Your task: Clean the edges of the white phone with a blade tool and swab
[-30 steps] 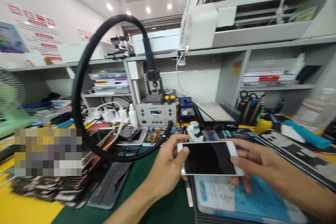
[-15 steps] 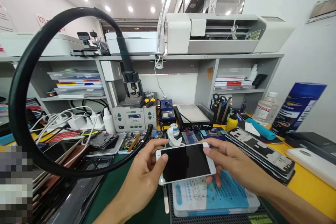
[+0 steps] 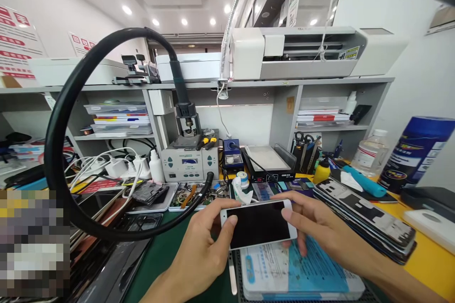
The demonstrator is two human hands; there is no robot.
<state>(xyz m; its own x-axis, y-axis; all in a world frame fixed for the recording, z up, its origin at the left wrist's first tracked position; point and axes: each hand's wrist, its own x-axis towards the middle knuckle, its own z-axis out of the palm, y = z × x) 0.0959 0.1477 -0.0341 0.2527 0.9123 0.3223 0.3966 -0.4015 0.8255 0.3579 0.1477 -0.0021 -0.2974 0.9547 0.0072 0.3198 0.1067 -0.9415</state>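
Note:
A white smartphone [image 3: 259,226] with a dark screen is held sideways between both hands. My left hand [image 3: 208,241] grips its left end, thumb on the front edge and fingers behind. At the right end, my right hand [image 3: 313,227] has its thumb on the front, with fingers along the top edge and underneath. Below the phone lies a blue and white plastic case [image 3: 302,270] on a black mat. A thin pale stick [image 3: 232,274] rests left of the case. Just behind the phone is a white tape-like roll [image 3: 242,187].
A black hose [image 3: 53,132] loops from the grey hot-air station [image 3: 192,165] across the left side. Stacked phone parts [image 3: 366,213] lie at right, near a blue spray can [image 3: 415,151] and a clear bottle [image 3: 371,154]. Flat panels [image 3: 106,260] pile up at left.
The camera view has shifted, so the whole scene sits a little further right and lower. Both hands keep their hold on the smartphone, which is tilted about the same.

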